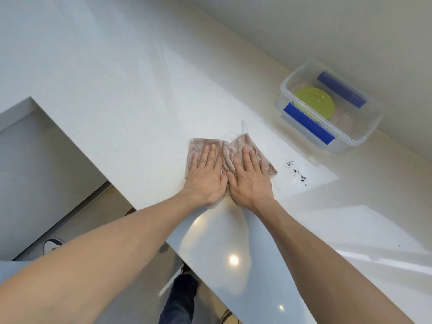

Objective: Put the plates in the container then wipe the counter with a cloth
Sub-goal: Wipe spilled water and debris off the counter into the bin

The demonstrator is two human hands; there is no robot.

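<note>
A pinkish-brown cloth (228,146) lies spread on the white counter (131,108), near its front edge. My left hand (207,176) lies palm-down on the cloth's left half, fingers straight and slightly apart. My right hand (251,177) presses flat on the right half, thumb touching the left thumb. Neither hand curls around the fabric. A clear plastic container (360,136) with blue latches stands at the right, against the wall. A green plate (315,101) lies inside it, over a paler plate that is mostly hidden.
Dark crumbs (297,171) are scattered on the counter between the cloth and the container. The counter's front edge runs diagonally from upper left to lower right. Below it are the floor, a shoe (52,245) and my dark trouser leg (180,300).
</note>
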